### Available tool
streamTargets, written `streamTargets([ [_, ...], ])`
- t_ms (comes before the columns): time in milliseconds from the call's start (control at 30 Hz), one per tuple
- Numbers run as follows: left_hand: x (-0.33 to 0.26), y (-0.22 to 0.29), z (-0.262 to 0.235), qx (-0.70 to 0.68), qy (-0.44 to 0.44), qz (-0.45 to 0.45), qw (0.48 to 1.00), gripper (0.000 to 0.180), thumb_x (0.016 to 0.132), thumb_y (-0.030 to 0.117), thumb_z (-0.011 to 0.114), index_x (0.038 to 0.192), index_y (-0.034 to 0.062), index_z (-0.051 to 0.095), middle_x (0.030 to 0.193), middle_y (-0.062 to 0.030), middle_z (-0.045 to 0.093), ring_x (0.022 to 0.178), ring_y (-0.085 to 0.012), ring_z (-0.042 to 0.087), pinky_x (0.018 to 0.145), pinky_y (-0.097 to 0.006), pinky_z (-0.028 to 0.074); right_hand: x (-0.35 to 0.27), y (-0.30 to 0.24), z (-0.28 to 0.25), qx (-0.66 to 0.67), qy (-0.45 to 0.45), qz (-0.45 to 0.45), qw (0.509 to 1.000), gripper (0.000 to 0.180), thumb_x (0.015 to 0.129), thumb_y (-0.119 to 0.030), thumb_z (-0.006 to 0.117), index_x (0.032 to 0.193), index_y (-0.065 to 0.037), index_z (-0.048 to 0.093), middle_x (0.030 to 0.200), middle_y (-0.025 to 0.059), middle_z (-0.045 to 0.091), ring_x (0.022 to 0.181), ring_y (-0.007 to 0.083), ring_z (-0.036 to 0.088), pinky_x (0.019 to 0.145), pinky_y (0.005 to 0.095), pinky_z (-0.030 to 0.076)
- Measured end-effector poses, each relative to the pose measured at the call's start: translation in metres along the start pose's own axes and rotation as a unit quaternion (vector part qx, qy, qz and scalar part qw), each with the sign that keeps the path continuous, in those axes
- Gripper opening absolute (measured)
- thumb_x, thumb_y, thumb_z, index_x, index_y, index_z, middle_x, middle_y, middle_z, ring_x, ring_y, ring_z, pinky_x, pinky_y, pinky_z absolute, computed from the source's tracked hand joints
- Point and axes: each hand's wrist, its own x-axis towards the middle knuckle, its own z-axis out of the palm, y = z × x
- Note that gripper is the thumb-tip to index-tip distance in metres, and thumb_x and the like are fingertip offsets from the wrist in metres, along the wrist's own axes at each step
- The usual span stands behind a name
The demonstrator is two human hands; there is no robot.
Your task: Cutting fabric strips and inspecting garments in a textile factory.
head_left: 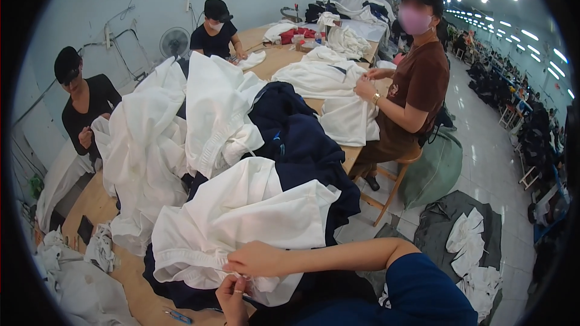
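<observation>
White trousers [241, 208] with a gathered elastic waistband lie in front of me, on top of navy blue garments [296, 127]. My right hand [257, 259] reaches across from the right, its fingers closed on the waistband's edge. Just below it, my left hand [234, 297] pinches at the same waistband, close to the right fingertips. A white cord or strip seems to pass between the two hands, too small to make out surely. Near my left hand, blue-handled thread snips [177, 316] rest on the wooden table [130, 271].
More white trousers [211, 108] are heaped farther off. Three people in caps work around the table, one seated at the right on a wooden stool [393, 187]. A dark phone-like object [85, 228] lies at the left. White cloth pieces [468, 238] lie on the floor at right.
</observation>
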Motion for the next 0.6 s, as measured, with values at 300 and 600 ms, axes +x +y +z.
streamTargets([
  [300,-0.011,0.004,-0.006,-0.041,0.021,0.042,0.998,0.015,0.09,0.015,0.054,0.086,0.002,0.06,0.069,0.0023,0.054,0.059,-0.0047,0.044,0.053,-0.019,0.036,-0.006,0.023,0.017,0.062,-0.038,-0.165,0.984,0.019,0.08,-0.017,0.059,0.081,0.001,0.056,0.096,0.0109,0.052,0.082,0.0281,0.054,0.071,0.034,0.043],
  [600,0.001,0.019,-0.027,0.037,-0.052,-0.086,0.994,0.015,0.085,0.015,0.054,0.077,0.0041,0.06,0.063,0.0023,0.054,0.052,-0.0045,0.044,0.045,-0.018,0.032,-0.018,0.002,0.022,-0.218,0.146,-0.349,0.899,0.029,0.07,-0.015,0.056,0.096,-0.002,0.059,0.112,0.0031,0.052,0.108,0.0217,0.047,0.089,0.0361,0.038],
])
